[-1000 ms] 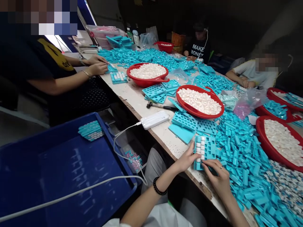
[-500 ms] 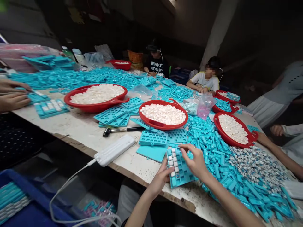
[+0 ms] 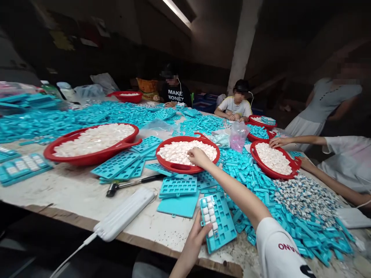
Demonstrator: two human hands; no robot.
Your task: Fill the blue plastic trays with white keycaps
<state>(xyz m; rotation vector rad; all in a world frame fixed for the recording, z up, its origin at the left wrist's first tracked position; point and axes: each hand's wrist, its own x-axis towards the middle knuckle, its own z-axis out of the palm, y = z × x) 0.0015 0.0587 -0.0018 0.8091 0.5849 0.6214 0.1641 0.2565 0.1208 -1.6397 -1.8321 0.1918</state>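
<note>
My left hand (image 3: pixel 197 236) grips the near left edge of a teal grid tray (image 3: pixel 219 221) lying on the table; several of its left cells hold white pieces. My right hand (image 3: pixel 197 156) reaches forward into the middle red bowl (image 3: pixel 176 167) and rests on the white pieces (image 3: pixel 179 151) there, fingers curled down among them. Whether it holds any piece is hidden.
More teal grid trays (image 3: pixel 178 185), a small hammer (image 3: pixel 130 183) and a white power bank (image 3: pixel 124 213) lie near. Other red bowls (image 3: pixel 87 157) (image 3: pixel 290 168) of white pieces and heaps of teal parts (image 3: pixel 290 216) cover the table. Other people sit at the far side and right.
My right hand left the teal tray and reached forward into the middle red bowl. My view swung up and right. The left hand stays on the tray.
</note>
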